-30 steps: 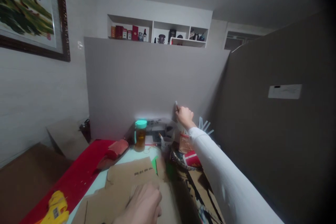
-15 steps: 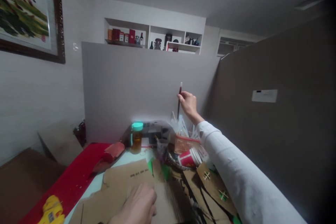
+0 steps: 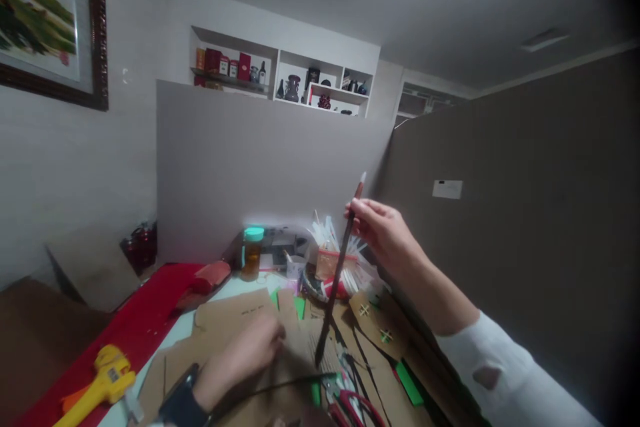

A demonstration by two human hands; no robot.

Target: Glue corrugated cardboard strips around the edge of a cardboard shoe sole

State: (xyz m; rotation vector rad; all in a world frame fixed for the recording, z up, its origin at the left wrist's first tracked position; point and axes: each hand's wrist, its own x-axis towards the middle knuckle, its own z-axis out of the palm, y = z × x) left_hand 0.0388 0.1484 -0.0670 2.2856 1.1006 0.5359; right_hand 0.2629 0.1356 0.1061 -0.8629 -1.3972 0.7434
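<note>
My right hand (image 3: 385, 232) is raised over the table and pinches a long dark pencil (image 3: 336, 280) near its top end. The pencil hangs almost upright, its lower tip just above the cardboard. My left hand (image 3: 243, 357) rests on the brown cardboard pieces (image 3: 235, 320) on the table, fingers curled and pressing down; a dark watch sits on its wrist. Whether it holds anything I cannot make out.
A yellow glue gun (image 3: 103, 381) lies on a red mat (image 3: 125, 333) at the left. At the back stand a green-lidded jar (image 3: 251, 253), a container of sticks (image 3: 331, 255) and a red cup. Grey partition boards (image 3: 260, 167) wall in the table. Red-handled pliers (image 3: 350, 403) lie near me.
My right hand has drawn the pencil up out of the clutter at the back and brought it toward me. The view has swung left and upward.
</note>
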